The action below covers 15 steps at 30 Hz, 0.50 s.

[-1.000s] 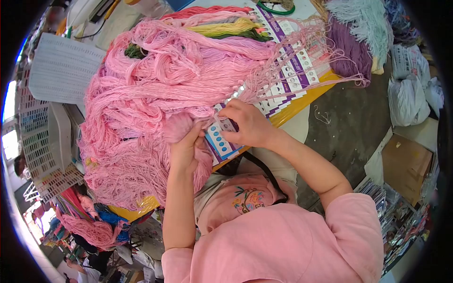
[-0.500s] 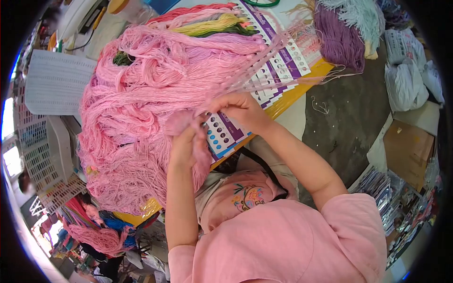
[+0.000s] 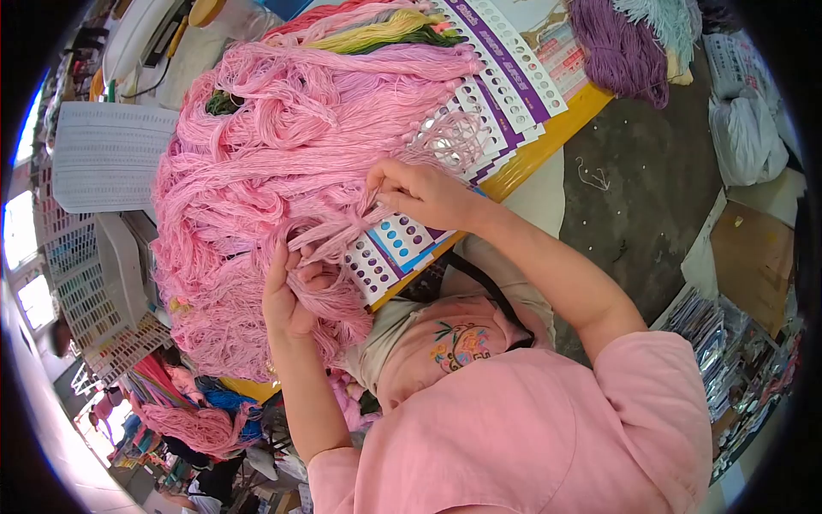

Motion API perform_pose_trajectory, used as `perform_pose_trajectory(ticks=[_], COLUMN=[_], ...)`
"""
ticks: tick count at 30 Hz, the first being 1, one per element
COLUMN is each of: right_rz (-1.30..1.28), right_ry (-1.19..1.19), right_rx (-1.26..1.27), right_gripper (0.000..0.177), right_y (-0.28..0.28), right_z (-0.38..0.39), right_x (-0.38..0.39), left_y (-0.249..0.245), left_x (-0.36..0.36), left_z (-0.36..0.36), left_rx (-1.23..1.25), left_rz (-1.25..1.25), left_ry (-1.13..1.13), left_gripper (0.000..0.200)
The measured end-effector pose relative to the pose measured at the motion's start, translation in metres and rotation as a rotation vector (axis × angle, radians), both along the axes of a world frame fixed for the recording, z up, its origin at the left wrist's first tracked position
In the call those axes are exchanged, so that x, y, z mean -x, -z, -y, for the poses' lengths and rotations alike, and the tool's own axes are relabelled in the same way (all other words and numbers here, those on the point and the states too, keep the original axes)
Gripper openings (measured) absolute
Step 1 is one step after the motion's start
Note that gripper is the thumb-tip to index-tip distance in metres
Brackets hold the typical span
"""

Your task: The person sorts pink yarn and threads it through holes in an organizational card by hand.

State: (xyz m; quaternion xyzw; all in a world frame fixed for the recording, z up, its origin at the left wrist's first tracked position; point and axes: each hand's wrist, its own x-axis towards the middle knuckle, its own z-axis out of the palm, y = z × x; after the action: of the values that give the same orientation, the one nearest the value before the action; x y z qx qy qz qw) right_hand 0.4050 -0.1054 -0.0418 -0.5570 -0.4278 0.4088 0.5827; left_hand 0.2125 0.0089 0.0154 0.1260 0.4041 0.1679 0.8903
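Note:
My left hand (image 3: 293,300) is closed round a bundle of pink thread (image 3: 330,244), its fingers curled through the loops. Opposite it, my right hand (image 3: 421,194) pinches the end of that bundle beside a punched card. Beneath the two hands lie white and purple thread cards (image 3: 398,236) with rows of round holes. A large heap of pink skeins (image 3: 257,180) spreads to the left, and some of its strands are tied along the card edge. A loose tangle of pink thread (image 3: 449,141) rests on the cards beyond my right hand.
Yellow and green skeins (image 3: 377,34) lie at the far end. A purple skein (image 3: 616,47) sits at the far right corner. The table's yellow edge (image 3: 548,141) runs close to my right forearm. A printed sheet (image 3: 111,154) and a white plastic basket (image 3: 77,283) stand left.
My left hand has moved left and its fingers have spread within the pink bundle. The long strands stretched past my right hand have dropped into a tangle on the cards.

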Motion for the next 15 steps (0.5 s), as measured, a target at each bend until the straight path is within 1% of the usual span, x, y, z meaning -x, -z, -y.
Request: perform_pose_trajectory(ticks=[2, 3, 4, 5, 6, 7, 9, 10, 11, 12, 13, 14, 15], right_rz=[0.167, 0.158, 0.156, 0.334, 0.512, 0.485, 0.463, 0.444, 0.441, 0.499, 0.556, 0.555, 0.567], right_ry=[-0.095, -0.123, -0.122, -0.102, -0.082, -0.09, -0.055, -0.027, -0.026, -0.042, -0.058, -0.056, 0.028], right_rx=[0.052, 0.095, 0.094, 0.082, 0.069, 0.088, 0.066, 0.047, 0.041, 0.049, 0.062, 0.065, -0.047], right_gripper=[0.02, 0.023, 0.023, 0.023, 0.024, 0.025, 0.022, 0.02, 0.02, 0.015, 0.012, 0.012, 0.009], right_y=[-0.001, -0.006, -0.004, 0.001, 0.004, 0.006, 0.01, 0.011, 0.011, 0.01, 0.01, 0.011, 0.014], right_z=[0.003, 0.004, 0.005, 0.005, 0.006, 0.004, 0.004, 0.003, 0.003, 0.003, 0.004, 0.004, 0.004], right_x=[-0.004, -0.006, -0.005, -0.005, -0.004, -0.002, -0.001, -0.001, 0.0, -0.002, -0.002, -0.001, 0.001], left_y=[-0.003, -0.007, -0.012, -0.019, -0.018, -0.015, -0.028, -0.023, -0.017, -0.019, -0.024, -0.027, -0.03], left_x=[0.005, 0.011, 0.022, 0.037, 0.063, 0.085, 0.094, 0.102, 0.107, 0.084, 0.053, 0.024, -0.003], left_z=[0.0, -0.007, -0.016, -0.027, -0.042, -0.056, -0.067, -0.073, -0.073, -0.06, -0.039, -0.013, 0.013], left_rx=[0.013, 0.049, -0.045, -0.138, -0.162, -0.187, -0.087, -0.292, -0.46, -0.626, -0.85, -0.927, -0.998], left_rz=[0.126, 0.173, 0.165, 0.158, 0.193, 0.228, 0.068, -0.082, -0.317, -0.55, -0.631, -0.644, -0.654], left_ry=[-0.022, -0.054, -0.117, -0.179, -0.227, -0.273, -0.675, -0.589, -0.617, -0.633, -0.512, -0.351, -0.194], left_gripper=[0.028, 0.028, 0.026, 0.025, 0.022, 0.019, 0.012, 0.009, 0.01, 0.011, 0.016, 0.019, 0.022])
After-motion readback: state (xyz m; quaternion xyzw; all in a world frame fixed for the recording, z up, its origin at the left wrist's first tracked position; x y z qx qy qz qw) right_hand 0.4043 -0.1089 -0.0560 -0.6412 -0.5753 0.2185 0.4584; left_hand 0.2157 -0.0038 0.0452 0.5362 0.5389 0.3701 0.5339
